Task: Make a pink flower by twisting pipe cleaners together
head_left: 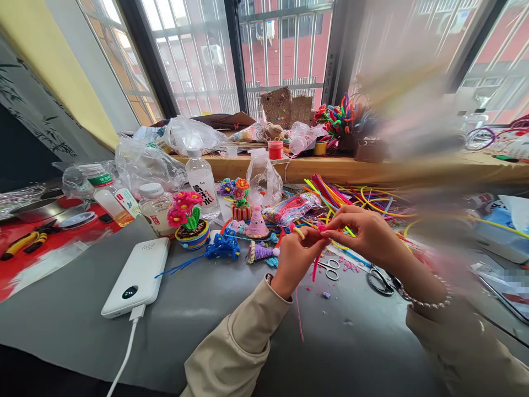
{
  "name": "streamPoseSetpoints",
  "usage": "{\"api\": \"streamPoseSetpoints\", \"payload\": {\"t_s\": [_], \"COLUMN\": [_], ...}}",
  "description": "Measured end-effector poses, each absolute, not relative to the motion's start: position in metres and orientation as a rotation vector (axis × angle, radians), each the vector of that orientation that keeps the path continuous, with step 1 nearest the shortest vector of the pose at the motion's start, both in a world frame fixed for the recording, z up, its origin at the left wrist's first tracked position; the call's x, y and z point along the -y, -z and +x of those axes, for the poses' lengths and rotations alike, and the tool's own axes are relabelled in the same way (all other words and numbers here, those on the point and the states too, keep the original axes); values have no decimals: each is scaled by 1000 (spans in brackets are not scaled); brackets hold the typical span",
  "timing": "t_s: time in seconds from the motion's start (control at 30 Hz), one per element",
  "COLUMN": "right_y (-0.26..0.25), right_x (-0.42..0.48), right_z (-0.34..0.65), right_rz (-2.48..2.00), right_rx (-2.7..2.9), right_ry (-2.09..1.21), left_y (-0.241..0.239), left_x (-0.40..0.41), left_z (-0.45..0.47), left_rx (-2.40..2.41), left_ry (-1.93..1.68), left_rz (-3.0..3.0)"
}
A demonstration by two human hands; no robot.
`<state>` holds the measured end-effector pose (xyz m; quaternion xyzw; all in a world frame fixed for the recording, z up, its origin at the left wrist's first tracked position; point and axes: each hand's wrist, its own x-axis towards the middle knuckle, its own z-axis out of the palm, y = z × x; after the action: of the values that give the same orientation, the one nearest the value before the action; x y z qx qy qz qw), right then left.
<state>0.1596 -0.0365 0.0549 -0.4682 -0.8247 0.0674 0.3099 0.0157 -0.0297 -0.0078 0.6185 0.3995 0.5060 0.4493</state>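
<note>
Above the grey table (198, 342), my left hand (294, 262) pinches a pink pipe cleaner (316, 269) whose bent stems hang down below the fingers. My right hand (367, 231) closes thumb and fingertips on the pink upper part of the same piece, meeting the left fingertips. The exact shape between the fingers is partly hidden. Small silver-handled scissors (332, 270) lie just behind the hands, among pink fluff scraps (351, 267). Left of my left hand are a purple cone figure (261, 252), a pink cone figure (257, 225) and a blue pipe-cleaner bundle (223, 246).
Colourful pipe cleaners (326, 198) spread behind the hands. Black-handled scissors (380, 280) lie at right. A white power bank (138, 275) with a cable, a pot of pink flowers (192, 237) and a water bottle (201, 182) stand left. A large blur covers the right side.
</note>
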Motion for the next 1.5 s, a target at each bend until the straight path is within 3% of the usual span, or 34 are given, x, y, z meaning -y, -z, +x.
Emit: {"api": "streamPoseSetpoints", "payload": {"t_s": [0.43, 0.7, 1.13, 1.5], "right_y": [-53, -56, -54, -52], "right_x": [34, 39, 38, 38], "right_z": [163, 158, 158, 158], "right_rz": [-1090, -1077, -1060, -987], "right_rx": [2197, 2209, 2203, 2237], "right_ry": [-309, -139, -249, 24], "left_y": [4, 5, 6, 6], "left_x": [34, 33, 33, 29], "left_z": [15, 14, 15, 15], "left_rx": [-1037, -1050, -1034, -893], "left_ry": [-1382, -1395, -1453, -1423], "left_rz": [1622, 1600, 1558, 1487]}}
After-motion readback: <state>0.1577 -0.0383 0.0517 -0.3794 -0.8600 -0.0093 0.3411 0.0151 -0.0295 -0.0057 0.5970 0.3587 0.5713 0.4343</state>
